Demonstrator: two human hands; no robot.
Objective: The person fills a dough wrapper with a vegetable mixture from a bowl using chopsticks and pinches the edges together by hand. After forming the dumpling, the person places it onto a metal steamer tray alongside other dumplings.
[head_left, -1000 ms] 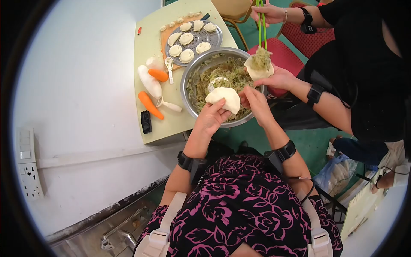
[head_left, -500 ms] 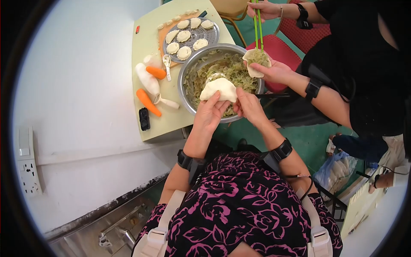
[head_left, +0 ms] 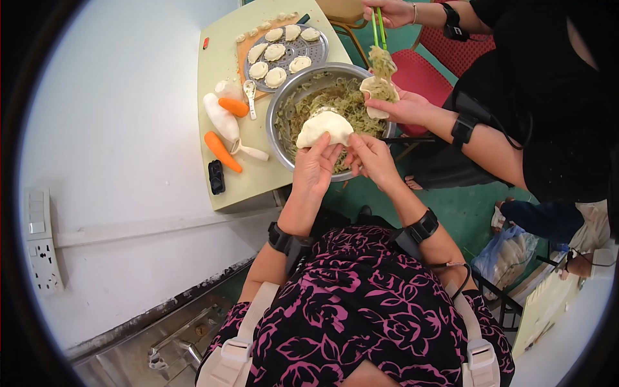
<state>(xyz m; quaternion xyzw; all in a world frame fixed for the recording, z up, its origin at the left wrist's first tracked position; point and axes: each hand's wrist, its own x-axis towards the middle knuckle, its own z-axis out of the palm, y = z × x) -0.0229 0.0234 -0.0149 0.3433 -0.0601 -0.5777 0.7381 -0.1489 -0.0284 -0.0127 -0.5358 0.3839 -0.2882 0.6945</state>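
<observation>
A folded, half-moon dumpling [head_left: 324,127] of pale dough is held over the near side of a metal bowl [head_left: 275,122]. My left hand [head_left: 315,165] grips it from below, thumb on its near face. My right hand [head_left: 374,158] pinches the dumpling's right edge between thumb and fingers. Shredded greenish filling [head_left: 358,106] fills the bowl beneath, partly hidden by my hands and the dumpling. To the right, a co-worker's hand [head_left: 412,106] holds an open wrapper with filling [head_left: 379,97], while their other hand [head_left: 390,11] works green chopsticks [head_left: 379,29] carrying more filling.
A perforated metal tray [head_left: 293,51] with several dumplings lies at the table's back. On the left of the table [head_left: 251,184] are a white radish [head_left: 221,116], carrots [head_left: 222,152], a peeler [head_left: 250,151], a white spoon [head_left: 251,100] and a black object [head_left: 216,177]. A red chair [head_left: 422,77] stands behind.
My hands and the dumpling have shifted slightly left in view, and the dumpling's face is tipped a little more. The co-worker's chopsticks now lift a clump of filling above the wrapper.
</observation>
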